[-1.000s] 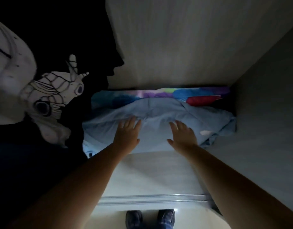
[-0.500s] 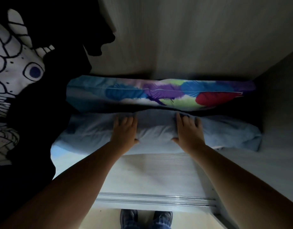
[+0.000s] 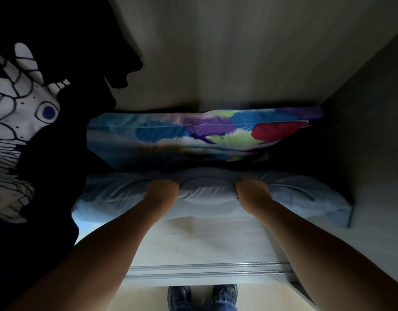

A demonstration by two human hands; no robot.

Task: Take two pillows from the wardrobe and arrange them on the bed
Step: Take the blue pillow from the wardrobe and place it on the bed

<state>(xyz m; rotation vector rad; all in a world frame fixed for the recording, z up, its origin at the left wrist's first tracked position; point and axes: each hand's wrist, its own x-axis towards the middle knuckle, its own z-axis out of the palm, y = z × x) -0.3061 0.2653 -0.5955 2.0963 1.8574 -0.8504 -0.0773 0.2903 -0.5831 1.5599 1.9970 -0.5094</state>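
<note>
A light blue pillow (image 3: pixel 207 198) lies across the floor of the wardrobe, near its front. My left hand (image 3: pixel 163 190) and my right hand (image 3: pixel 251 190) are both clenched into its top edge, about a hand's width apart, bunching the fabric between them. Right behind it, against the back wall, stands a second pillow (image 3: pixel 193 135) printed with blue, purple, green and red feathers.
Dark clothes and a white garment with black line patterns (image 3: pixel 16 122) hang at the left. The wardrobe's side wall (image 3: pixel 372 153) closes the right. A metal sliding-door rail (image 3: pixel 204 269) runs along the front edge, with my shoes (image 3: pixel 202 297) below.
My hands went from resting flat on the blue pillow to gripping its top edge in fists. The view tilted so the feather pillow behind shows more fully.
</note>
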